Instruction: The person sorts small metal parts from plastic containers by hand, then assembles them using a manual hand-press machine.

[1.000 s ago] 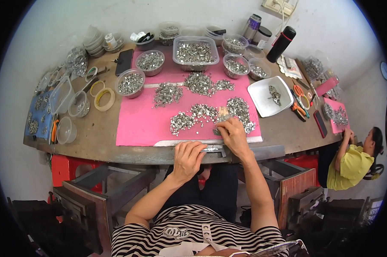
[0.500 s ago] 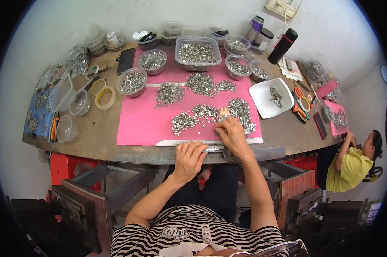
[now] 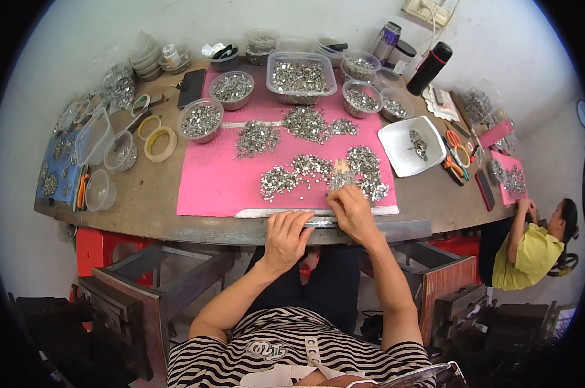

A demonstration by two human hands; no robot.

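At the table's near edge my left hand (image 3: 287,238) is closed on a narrow, shiny metal strip (image 3: 321,222), fingers on top and thumb below. My right hand (image 3: 353,212) is just to the right, over the mat's front edge. Its thumb and fingertips are pinched together; anything between them is too small or hidden. Beyond those fingertips, a small tan piece (image 3: 341,167) lies between heaps of small silvery metal pieces. One heap (image 3: 367,169) spreads to the right on the pink mat (image 3: 215,181), another heap (image 3: 277,183) to the left.
Clear tubs of metal pieces (image 3: 301,77) stand along the back. A white tray (image 3: 402,149) is at right, with orange-handled pliers (image 3: 453,172) beyond. Tape rolls (image 3: 160,145) and an open tub (image 3: 101,193) sit at left. A black flask (image 3: 429,69) stands back right. Another person (image 3: 528,255) works far right.
My right hand has come slightly down and nearer the metal strip, its fingers still pinched. My left hand keeps its hold on the strip, almost unmoved.
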